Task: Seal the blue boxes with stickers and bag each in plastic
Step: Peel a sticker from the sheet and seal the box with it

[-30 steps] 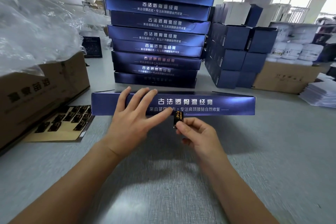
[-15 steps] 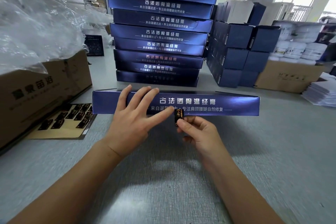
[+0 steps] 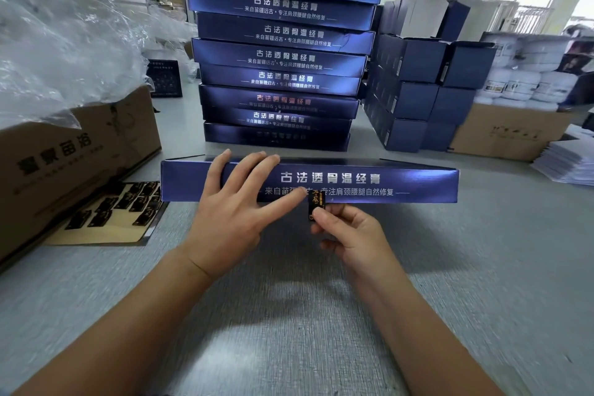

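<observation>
**Sealing station: one box in hand**

- Blue box (image 3: pixel 353 183): lay flat on the grey table (image 3: pixel 482 267), long printed side facing the person, in front of the stack of blue boxes (image 3: pixel 283 55).
- Left hand (image 3: pixel 231 219): fingers straight and spread over the box's top edge, thumb stretched along its front face; it gripped nothing.
- Right hand (image 3: pixel 350 235): curled, pinching a small black sticker (image 3: pixel 316 206) between thumb and forefinger.
- Sticker: upright, upper end over the box's lower front edge, just beside the left thumb tip.
- Sticker sheet (image 3: pixel 106 222): on the table to the left, against a cardboard carton (image 3: pixel 70 164) filled with plastic bags (image 3: pixel 58 42).
</observation>
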